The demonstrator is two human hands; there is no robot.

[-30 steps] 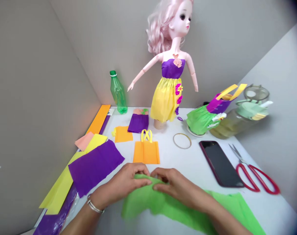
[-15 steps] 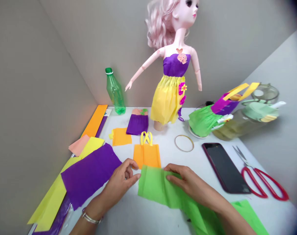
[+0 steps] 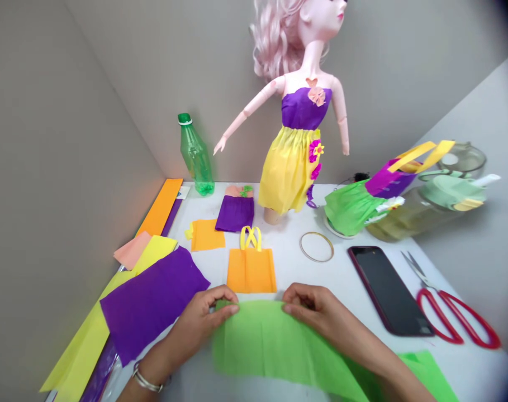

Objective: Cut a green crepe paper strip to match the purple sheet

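Observation:
A long strip of green crepe paper (image 3: 266, 340) is stretched between my two hands above the table. My left hand (image 3: 212, 312) pinches its upper edge near the left end. The same edge is pinched by my right hand (image 3: 308, 307), and the strip trails under that forearm to the lower right. Just beyond the strip lies an orange piece (image 3: 251, 270) with crossed yellow straps. A doll (image 3: 308, 106) in a purple and yellow paper dress stands behind. Left of my left hand is a purple sheet (image 3: 153, 301).
Red-handled scissors (image 3: 433, 296) and a phone (image 3: 388, 290) lie on the right, near a bangle (image 3: 316, 247). A green bottle (image 3: 195, 156) stands back left. A green-skirted doll dress (image 3: 354, 206) leans by a jar (image 3: 425, 209). Yellow paper (image 3: 86, 340) lies at left.
My left hand has closed on the green paper, and the strip now spreads wider to the left between both hands. The view has shifted slightly.

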